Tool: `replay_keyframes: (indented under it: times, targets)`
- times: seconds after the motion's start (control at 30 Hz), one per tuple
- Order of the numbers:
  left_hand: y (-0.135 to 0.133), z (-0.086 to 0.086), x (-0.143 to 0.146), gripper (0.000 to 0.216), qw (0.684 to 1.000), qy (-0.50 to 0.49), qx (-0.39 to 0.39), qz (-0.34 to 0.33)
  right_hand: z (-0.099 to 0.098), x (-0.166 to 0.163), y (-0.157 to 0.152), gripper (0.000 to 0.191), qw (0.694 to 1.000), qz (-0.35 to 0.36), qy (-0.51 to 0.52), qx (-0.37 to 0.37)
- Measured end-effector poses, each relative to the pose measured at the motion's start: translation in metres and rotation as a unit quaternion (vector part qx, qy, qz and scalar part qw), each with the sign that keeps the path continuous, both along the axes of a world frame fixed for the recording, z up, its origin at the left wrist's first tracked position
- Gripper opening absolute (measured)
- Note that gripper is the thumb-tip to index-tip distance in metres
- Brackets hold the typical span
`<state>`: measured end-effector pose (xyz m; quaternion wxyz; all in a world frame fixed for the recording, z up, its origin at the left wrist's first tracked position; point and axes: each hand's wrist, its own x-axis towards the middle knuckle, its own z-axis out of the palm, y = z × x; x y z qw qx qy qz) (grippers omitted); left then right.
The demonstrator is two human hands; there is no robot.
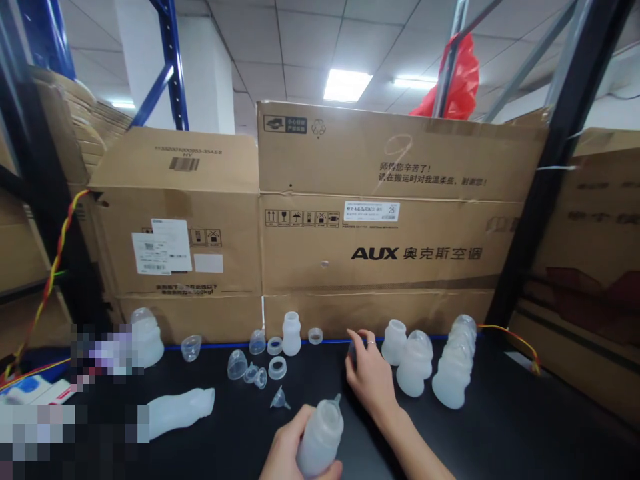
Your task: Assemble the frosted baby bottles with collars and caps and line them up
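My left hand (286, 445) is wrapped round a frosted translucent bottle (321, 440), tilted, with a small pointed piece at its mouth. Farther back, my right hand (371, 379) curls over the black table, fingers bent down around a small clear piece that they mostly hide; its kind cannot be made out. A frosted bottle without a cap (395, 341) stands just right of that hand, beside a capped bottle (415, 365). Left of centre lie a small clear funnel-like piece (281, 399), clear domed caps (237, 365), rings (277, 368) and another uncapped bottle (291, 333).
Cardboard boxes (320, 267) wall off the back. More capped bottles (455, 367) stand at right, and one (147, 340) at left. A frosted bottle-like piece (183, 410) lies on the left. Dark rack posts (535, 167) flank the table; red-yellow wires (515, 333) run along the right.
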<state>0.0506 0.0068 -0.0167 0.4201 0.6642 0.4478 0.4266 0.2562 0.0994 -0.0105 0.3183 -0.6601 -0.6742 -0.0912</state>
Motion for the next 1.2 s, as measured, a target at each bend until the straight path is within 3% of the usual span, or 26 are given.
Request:
replay_keyframes:
  times: [0.13,0.27,0.33,0.4,0.5,0.57,0.63,0.73,0.8,0.9,0.97,1.03,1.1,1.2]
  targets:
    - [0.005,0.016,-0.013,0.029,0.986,0.127,0.098,0.045,0.001,-0.005,-0.007,0.037,0.996,0.086,0.03,0.025]
    - [0.013,0.025,-0.029,0.038,0.968,0.196,0.117,0.107,0.009,-0.007,-0.017,0.023,0.98,0.17,0.107,0.011]
    - [0.018,0.027,-0.037,0.043,0.958,0.223,0.114,0.136,0.016,-0.012,-0.025,0.03,0.941,0.212,0.263,0.006]
    - [0.021,0.029,-0.042,0.046,0.951,0.243,0.111,0.158,0.024,-0.019,-0.034,0.04,0.863,0.263,0.431,-0.019]
    - [0.022,0.032,-0.045,0.05,0.945,0.257,0.124,0.159,0.031,-0.032,-0.048,0.044,0.764,0.356,0.53,-0.093]
    - [0.019,0.036,-0.043,0.049,0.943,0.265,0.14,0.142,0.031,-0.039,-0.057,0.041,0.754,0.399,0.507,-0.124]
    - [0.014,0.042,-0.042,0.047,0.945,0.269,0.142,0.116,0.031,-0.043,-0.063,0.039,0.766,0.416,0.473,-0.132]
    - [0.01,0.051,-0.043,0.038,0.968,0.234,0.066,0.07,0.036,-0.043,-0.07,0.038,0.75,0.441,0.469,-0.152]
    - [0.011,0.055,-0.047,0.036,0.985,0.161,-0.056,0.021,0.043,-0.042,-0.074,0.035,0.707,0.478,0.491,-0.175]
    - [0.012,0.057,-0.051,0.04,0.971,0.053,-0.226,-0.059,0.05,-0.049,-0.08,0.036,0.644,0.52,0.527,-0.195]
    - [0.011,0.056,-0.047,0.037,0.974,0.065,-0.213,-0.036,0.048,-0.057,-0.081,0.041,0.656,0.486,0.551,-0.172]
    - [0.007,0.052,-0.039,0.037,0.984,0.145,-0.087,0.056,0.042,-0.067,-0.079,0.045,0.7,0.403,0.574,-0.135]
    - [0.001,0.044,-0.029,0.05,0.967,0.22,0.045,0.123,0.036,-0.075,-0.076,0.049,0.73,0.327,0.589,-0.114]
    - [-0.005,0.027,-0.018,0.054,0.952,0.233,0.144,0.138,0.034,-0.078,-0.075,0.056,0.747,0.286,0.592,-0.094]
